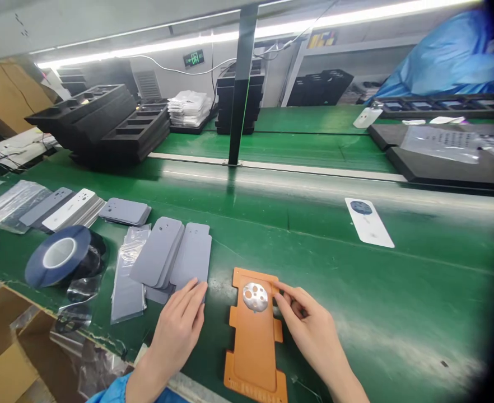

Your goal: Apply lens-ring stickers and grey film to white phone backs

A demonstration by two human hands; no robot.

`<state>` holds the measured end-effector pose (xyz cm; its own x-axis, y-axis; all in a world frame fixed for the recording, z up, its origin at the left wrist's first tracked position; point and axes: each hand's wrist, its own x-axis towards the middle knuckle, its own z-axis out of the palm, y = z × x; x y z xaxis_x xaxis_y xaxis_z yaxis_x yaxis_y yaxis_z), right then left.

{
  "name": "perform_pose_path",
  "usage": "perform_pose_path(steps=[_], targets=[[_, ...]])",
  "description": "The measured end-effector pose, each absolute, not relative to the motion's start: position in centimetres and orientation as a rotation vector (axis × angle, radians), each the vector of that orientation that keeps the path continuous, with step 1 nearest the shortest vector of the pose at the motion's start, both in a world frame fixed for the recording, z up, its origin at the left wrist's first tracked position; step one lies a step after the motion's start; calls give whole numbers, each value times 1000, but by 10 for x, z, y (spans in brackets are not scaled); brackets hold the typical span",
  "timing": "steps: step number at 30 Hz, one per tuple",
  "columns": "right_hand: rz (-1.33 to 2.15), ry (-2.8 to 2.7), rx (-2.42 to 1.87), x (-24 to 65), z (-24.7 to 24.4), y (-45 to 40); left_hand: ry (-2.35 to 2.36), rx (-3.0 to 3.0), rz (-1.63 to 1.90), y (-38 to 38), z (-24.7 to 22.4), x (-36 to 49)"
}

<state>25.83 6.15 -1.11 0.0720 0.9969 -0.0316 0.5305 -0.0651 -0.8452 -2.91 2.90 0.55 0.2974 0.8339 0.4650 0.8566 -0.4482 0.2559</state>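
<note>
My left hand (180, 319) lies with fingers stretched out over the lower end of a grey phone back panel (192, 252). Beside that panel, more grey back panels (158, 249) lie fanned in a stack. Just to the right is an orange fixture (253, 347), flat on the bench, with notched sides and a shallow recess. A round silver piece with several holes (255, 296) sits near its top. My right hand (308, 319) has thumb and index finger at the fixture's upper right edge, the other fingers curled under.
On the left are a roll of dark blue film (60, 254), plastic-wrapped panels (129, 274) and more panel stacks (125, 211). A white panel (368, 222) lies to the right on the green bench (314, 257). Black foam trays (99, 123) and a post (241, 84) stand behind.
</note>
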Motion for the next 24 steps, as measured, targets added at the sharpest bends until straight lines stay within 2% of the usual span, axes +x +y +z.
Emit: perform_pose_path(steps=[5,9,12,16,24], targets=[[950,-1379,-1676,252,-1,61,-1510,-2391,-1172,29,20,-25],[1312,-1126,-1490,235,9,57,-1302,-2450,-1303,27,33,-21],[1533,-927,-1224,222,11,56,-1063,-2703,-1231,16,35,-10],[1576,-791,-1154,219,9,57,-834,-2987,-1165,-3,25,13],[1475,-1019,-1259,237,11,52,-967,-2923,-928,-12,4,20]])
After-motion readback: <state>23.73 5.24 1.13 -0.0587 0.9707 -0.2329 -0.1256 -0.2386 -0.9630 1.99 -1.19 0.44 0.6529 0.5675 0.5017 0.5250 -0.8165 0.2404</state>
